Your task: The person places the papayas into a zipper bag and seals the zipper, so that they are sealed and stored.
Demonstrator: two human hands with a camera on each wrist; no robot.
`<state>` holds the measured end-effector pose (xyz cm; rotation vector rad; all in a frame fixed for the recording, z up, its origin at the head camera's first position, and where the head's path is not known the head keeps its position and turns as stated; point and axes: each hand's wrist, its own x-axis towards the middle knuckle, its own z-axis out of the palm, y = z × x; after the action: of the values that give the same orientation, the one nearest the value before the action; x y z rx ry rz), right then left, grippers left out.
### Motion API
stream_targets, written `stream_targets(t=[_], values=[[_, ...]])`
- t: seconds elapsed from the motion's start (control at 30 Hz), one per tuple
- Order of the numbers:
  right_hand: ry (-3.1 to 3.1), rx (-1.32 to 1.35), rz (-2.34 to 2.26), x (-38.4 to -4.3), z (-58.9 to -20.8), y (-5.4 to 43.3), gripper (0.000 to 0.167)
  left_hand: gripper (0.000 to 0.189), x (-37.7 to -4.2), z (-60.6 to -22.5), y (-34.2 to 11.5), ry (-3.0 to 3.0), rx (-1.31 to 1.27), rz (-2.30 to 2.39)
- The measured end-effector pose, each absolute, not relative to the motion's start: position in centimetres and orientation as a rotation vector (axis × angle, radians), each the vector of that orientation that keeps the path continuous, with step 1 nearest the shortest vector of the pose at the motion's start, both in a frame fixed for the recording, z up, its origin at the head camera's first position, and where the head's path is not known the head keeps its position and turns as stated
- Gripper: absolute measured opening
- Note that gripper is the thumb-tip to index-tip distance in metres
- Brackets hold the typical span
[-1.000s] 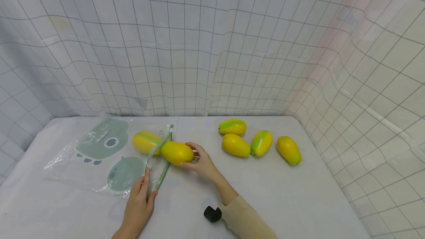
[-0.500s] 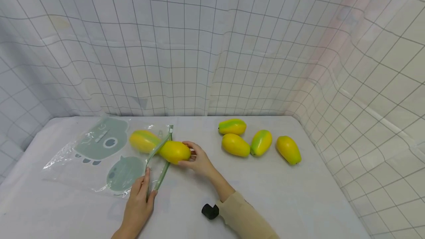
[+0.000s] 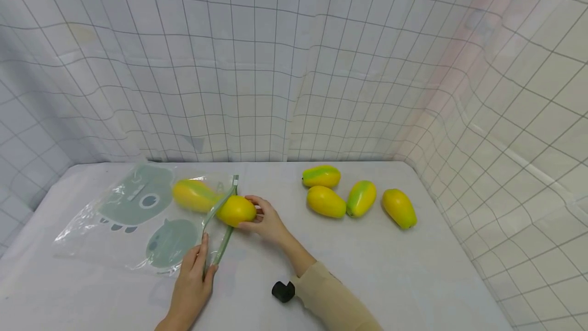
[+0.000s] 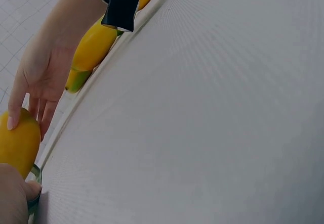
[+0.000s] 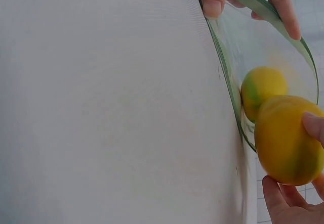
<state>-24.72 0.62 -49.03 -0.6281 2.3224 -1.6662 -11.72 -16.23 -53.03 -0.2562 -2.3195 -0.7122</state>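
A clear zip bag (image 3: 138, 234) with green cartoon prints lies on the left, its green-edged mouth spread apart. The left hand (image 3: 192, 277) grips that mouth near its front end, thumb on one edge and fingers on the other. A yellow papaya (image 3: 236, 211) is partway through the opening, held at its outer end by the right hand (image 3: 268, 221). Deeper inside the bag is another papaya (image 3: 193, 195), with a green streak. In the right wrist view, the held papaya (image 5: 288, 140) stands in front of the one inside (image 5: 262, 90).
Several papayas lie to the right: one at the back (image 3: 321, 175), one touching it in front (image 3: 326, 202), a green-streaked one (image 3: 361, 198) and one farther right (image 3: 399, 208). A black device (image 3: 283, 291) sits at the right cuff. Grid-patterned curtains (image 3: 257, 65) surround the white table (image 3: 367, 280).
The right hand has moved left, pushing its papaya farther into the bag's mouth. The papaya inside has shifted left too. The left hand has stayed in place.
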Motion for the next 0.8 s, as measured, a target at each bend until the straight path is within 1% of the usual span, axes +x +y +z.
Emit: stream_targets(t=[0.3, 0.8], values=[[2.285, -0.542, -1.738, -24.6, -49.2, -0.2, 0.059, 0.09, -11.6, -52.8, -16.1, -2.345, -0.238, -0.708], [2.395, -0.533, -1.764, -24.7, -49.9, -1.7, 0.057, 0.088, -11.7, -53.0, -16.1, -2.336, -0.248, -0.704]])
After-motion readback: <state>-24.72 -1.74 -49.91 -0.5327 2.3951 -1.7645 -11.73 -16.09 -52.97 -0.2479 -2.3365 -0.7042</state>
